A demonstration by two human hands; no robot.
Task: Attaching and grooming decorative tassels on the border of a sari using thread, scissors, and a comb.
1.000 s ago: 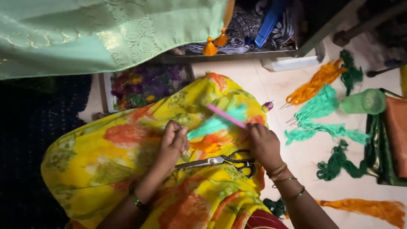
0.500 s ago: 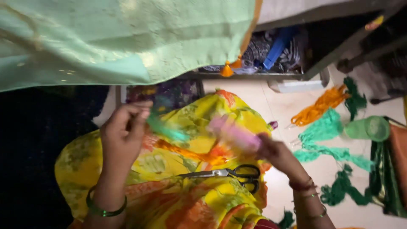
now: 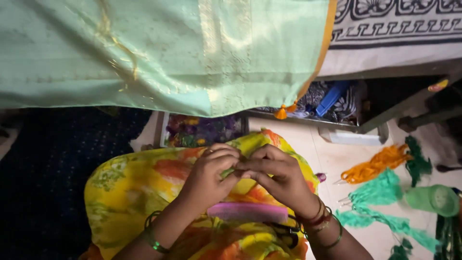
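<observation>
Small green tuft of thread [image 3: 230,172] sits pinched between both hands, right over the lap, just above the pink comb [image 3: 247,212]; most of it is hidden by the fingers, so can't tell its length or whether it's knotted. Left hand [image 3: 210,175] is curled narrow, thumb and forefinger closed on the tuft from the left; right hand [image 3: 278,179] likewise closed, fingertips meeting the left's at the middle, w/ bangles at the wrist. Change vs. half a sec ago: hands were well apart then, left one holding green thread up, right one holding the pink comb. Now they've come together at centre and the comb has left the right hand and lies flat across the lap on the yellow floral cloth [image 3: 130,192]. My read: combing is over for this tuft and the fingers are now doing fine work on it, though the exact action is hidden. Scissors [image 3: 284,230] lie just below the comb, partly under the right wrist, about where they were before. Outward: floor to the right has orange tassels [image 3: 378,163], green tassels [image 3: 380,192] and a green spool [image 3: 433,200], all well apart from the hands. Above, a pale green fabric [image 3: 159,53] w/ orange edge hangs across the top, a small orange tassel [image 3: 281,113] at its corner.
</observation>
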